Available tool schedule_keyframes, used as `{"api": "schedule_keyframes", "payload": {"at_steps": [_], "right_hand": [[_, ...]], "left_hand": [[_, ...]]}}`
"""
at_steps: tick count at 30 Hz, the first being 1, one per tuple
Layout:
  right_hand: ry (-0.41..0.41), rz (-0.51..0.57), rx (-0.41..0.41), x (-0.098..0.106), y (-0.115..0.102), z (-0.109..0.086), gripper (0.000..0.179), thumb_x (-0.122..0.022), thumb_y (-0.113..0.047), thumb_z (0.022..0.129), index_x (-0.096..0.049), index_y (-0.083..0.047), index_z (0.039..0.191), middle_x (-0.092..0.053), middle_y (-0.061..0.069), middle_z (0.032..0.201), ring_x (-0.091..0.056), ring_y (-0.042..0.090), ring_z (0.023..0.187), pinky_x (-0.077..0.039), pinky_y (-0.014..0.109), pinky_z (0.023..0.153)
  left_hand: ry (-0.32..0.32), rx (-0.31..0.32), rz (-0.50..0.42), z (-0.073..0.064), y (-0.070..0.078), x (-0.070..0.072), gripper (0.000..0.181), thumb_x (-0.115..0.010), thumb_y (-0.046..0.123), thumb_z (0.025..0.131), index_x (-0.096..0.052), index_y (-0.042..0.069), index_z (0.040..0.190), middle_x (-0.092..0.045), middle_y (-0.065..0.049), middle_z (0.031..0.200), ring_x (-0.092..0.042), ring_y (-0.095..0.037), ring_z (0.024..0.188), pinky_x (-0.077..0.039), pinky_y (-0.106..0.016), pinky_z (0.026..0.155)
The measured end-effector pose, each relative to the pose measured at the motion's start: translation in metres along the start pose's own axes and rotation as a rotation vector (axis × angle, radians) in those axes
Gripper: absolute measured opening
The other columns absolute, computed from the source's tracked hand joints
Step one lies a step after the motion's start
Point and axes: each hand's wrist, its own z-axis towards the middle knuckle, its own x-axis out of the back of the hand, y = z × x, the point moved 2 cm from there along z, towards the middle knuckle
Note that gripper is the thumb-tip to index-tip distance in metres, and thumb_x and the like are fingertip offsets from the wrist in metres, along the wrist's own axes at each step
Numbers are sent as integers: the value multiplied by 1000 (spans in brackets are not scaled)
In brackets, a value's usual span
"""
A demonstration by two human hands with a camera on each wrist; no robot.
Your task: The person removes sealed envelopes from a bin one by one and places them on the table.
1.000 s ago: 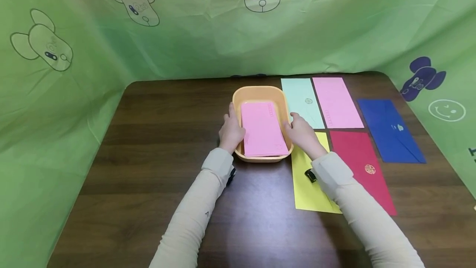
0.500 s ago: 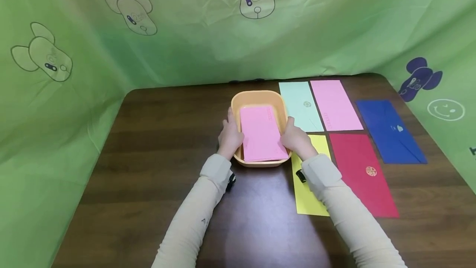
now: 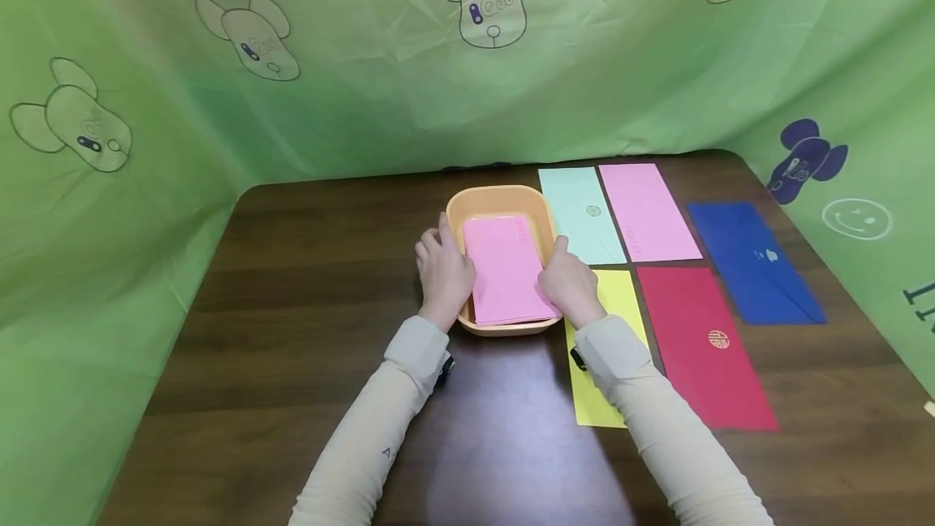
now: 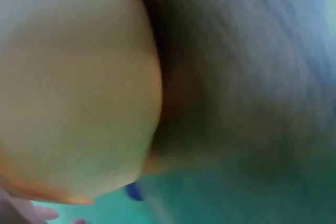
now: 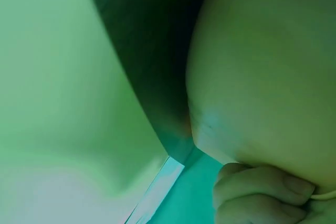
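Observation:
A shallow peach-orange plastic basin [image 3: 499, 200] stands near the middle of the table in the head view. Stacked pink envelopes [image 3: 506, 270] lie inside it. My left hand [image 3: 445, 276] is over the basin's left rim, thumb toward the inside, with its other fingers fairly straight and spread along the outside. My right hand [image 3: 571, 282] grips the right rim. In the right wrist view its curled fingers [image 5: 262, 184] press against the basin's outer wall [image 5: 262, 72]. Only fingertips [image 4: 44, 213] of the left hand show in the left wrist view, beside the basin wall [image 4: 79, 87].
Right of the basin lie several flat envelopes: mint [image 3: 580, 209], pink [image 3: 650, 213], yellow [image 3: 590, 392], red [image 3: 701, 339] and blue [image 3: 752, 258]. My right forearm crosses over the yellow one. Green printed cloth [image 3: 351, 63] hangs around the dark wooden table [image 3: 292, 299].
My right hand has closed on the basin's right rim and its fingers have curled. The left hand's fingers have spread more at the left rim. The head view has tilted slightly up.

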Motion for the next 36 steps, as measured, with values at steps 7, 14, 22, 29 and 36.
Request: {"api": "schedule_keyframes", "payload": {"at_steps": [7,14,22,29,36], "right_hand": [[-1,-16,-13,-4,-3,0,40,-41,-9,84,-31,0,122,-64,25,92,-63,37,81,-43,42,62],[12,-18,-5,-8,-2,-2,40,-43,-9,84,-33,1,121,-64,24,90,-63,35,77,-42,40,58],[-4,-23,-10,-9,-3,-2,36,-43,-10,86,-33,0,119,-65,24,93,-63,34,77,-42,39,59],[4,-31,-20,-5,-4,-4,37,-42,-10,86,-32,1,120,-64,24,91,-64,36,80,-43,40,59],[12,-31,-18,0,-3,-3,38,-40,-11,87,-32,2,122,-63,24,89,-62,35,77,-42,39,58]], "left_hand": [[7,-174,472,-33,21,23,39,-55,40,94,-71,5,93,-70,-11,88,-61,-27,83,-50,-35,66],[-142,-175,612,-66,30,24,63,-52,70,81,-72,11,71,-67,-5,66,-62,-21,69,-45,-29,52],[-173,-109,505,-70,22,26,52,-64,62,77,-71,11,75,-69,-5,73,-67,-23,72,-49,-32,56],[-219,-22,105,-58,10,35,37,-70,42,83,-64,8,70,-66,-10,69,-66,-28,71,-48,-38,57],[-286,148,-405,-38,-11,48,39,-66,22,88,-63,-2,118,-72,-16,98,-63,-11,64,-53,-25,63]]}}
